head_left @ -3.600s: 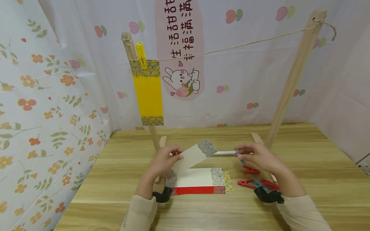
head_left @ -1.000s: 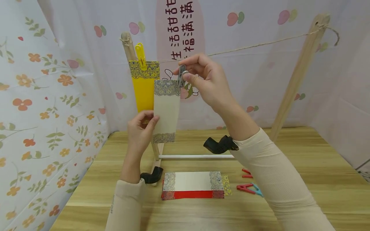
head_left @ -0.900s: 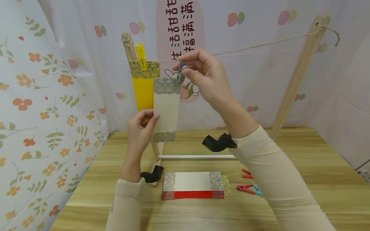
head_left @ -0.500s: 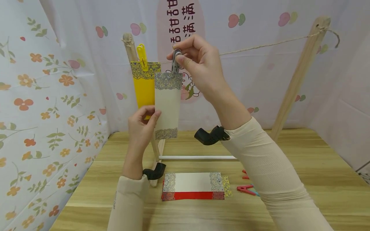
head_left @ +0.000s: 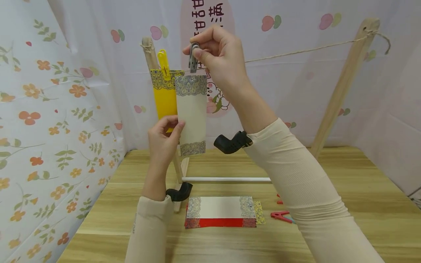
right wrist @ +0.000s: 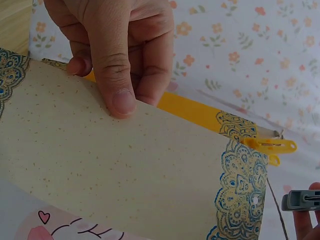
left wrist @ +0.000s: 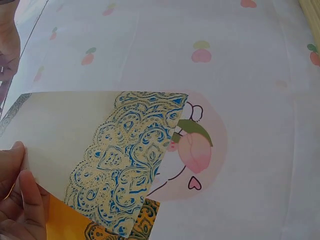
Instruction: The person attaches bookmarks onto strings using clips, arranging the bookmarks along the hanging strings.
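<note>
My left hand [head_left: 164, 137] pinches the left edge of a cream paper card [head_left: 192, 117] between thumb and fingers. The card hangs upright, with blue-gold lace patterns at both ends. My right hand [head_left: 222, 60] pinches a grey clothespin [head_left: 193, 60] just above the card's top edge. In the right wrist view the clothespin [right wrist: 300, 200] is apart from the card [right wrist: 125, 155]. A twine line [head_left: 296, 52] runs behind the right hand. To the left, a yellow clothespin [head_left: 163, 65] fastens a yellow card [head_left: 164, 104] to the twine; the cream card partly covers it.
Wooden posts [head_left: 345, 87] hold the twine; a white rod [head_left: 227, 179] runs low between them. On the table [head_left: 217, 244] lies a stack of cream, red and yellow cards [head_left: 217, 207]. Red clothespins [head_left: 281, 216] are partly hidden by the right sleeve.
Both hands have risen from low over the table to the twine, with the cream card and grey clothespin. Over the last second the clothespin has moved up and left, off the card's top corner.
</note>
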The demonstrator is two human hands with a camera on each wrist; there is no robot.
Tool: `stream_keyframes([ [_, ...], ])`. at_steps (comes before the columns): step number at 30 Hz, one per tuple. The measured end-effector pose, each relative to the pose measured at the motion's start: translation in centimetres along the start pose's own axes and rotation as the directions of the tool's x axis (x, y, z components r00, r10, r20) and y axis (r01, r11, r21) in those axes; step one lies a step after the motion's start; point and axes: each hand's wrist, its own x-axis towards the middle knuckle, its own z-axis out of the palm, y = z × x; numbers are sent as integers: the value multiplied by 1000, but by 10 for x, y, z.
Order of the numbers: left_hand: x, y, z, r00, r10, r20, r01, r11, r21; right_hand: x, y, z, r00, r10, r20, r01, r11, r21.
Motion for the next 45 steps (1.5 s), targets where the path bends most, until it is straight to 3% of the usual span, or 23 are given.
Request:
stream_keyframes([
  [14,4,-2,6,1000,8,-15,-8,1000,1,7,2,8,992,130,-2,-130,990,-47],
  [35,6,0,13,1000,0,-27,-1,1000,-7,6,5,2,983,175,53,-168,979,-114],
  [45,5,0,12,1000,4,-22,-4,1000,19,5,1,1,962,260,80,-238,947,-216],
])
